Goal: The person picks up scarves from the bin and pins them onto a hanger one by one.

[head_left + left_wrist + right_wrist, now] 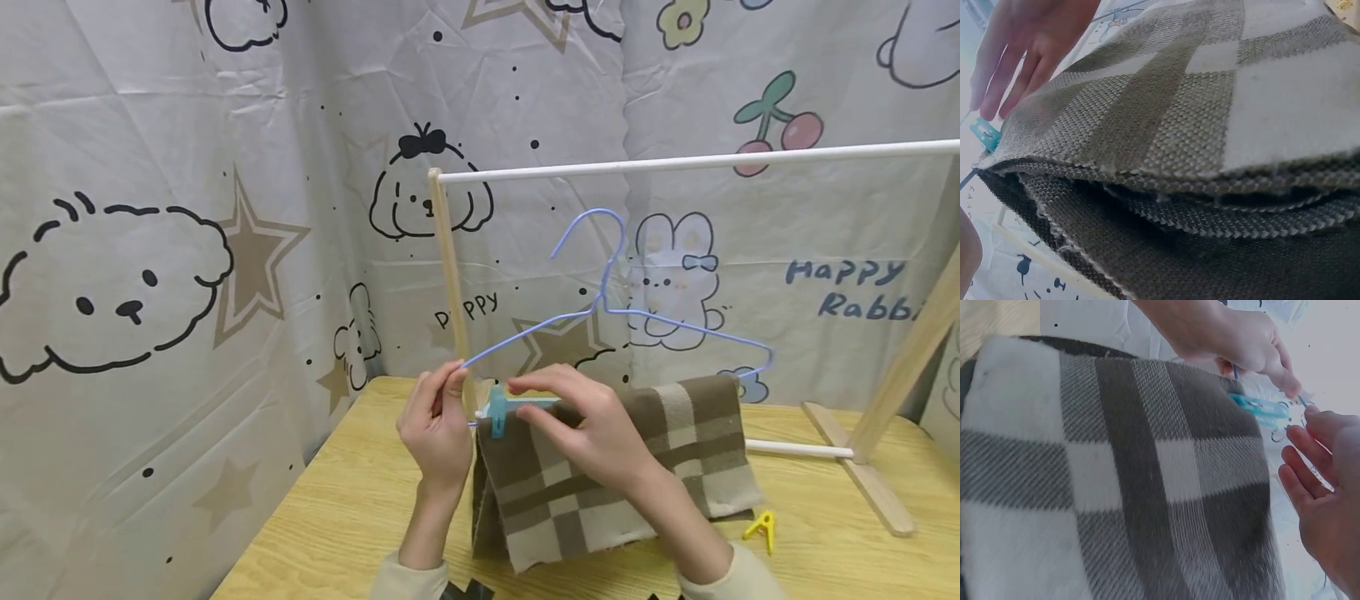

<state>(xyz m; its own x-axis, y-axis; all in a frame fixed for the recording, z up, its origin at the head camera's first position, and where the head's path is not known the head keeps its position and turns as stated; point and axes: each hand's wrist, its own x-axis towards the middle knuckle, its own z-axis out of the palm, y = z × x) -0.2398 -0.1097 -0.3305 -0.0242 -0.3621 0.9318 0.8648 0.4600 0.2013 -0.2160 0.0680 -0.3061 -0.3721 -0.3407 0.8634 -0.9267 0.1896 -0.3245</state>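
Observation:
A brown and cream checked cloth [615, 467] is folded over the lower bar of a blue wire hanger [599, 211]. My left hand [437, 429] pinches the hanger at its left corner, with the hook pointing up. At the cloth's left end, a teal clothespin [498, 414] clips the top fold to the bar; it also shows in the right wrist view as a teal clothespin [1263, 407]. My right hand [592, 421] is just right of that pin, thumb and fingers spread apart with nothing gripped. Layered cloth edges [1197, 187] hang loosely in the left wrist view.
A yellow clothespin [762, 527] lies on the wooden table [315, 517] by the cloth's right corner. Behind the hanger stands a rack with a white top rod [675, 166] and wooden posts [452, 267]. Printed curtains [135, 150] surround the table's back and left.

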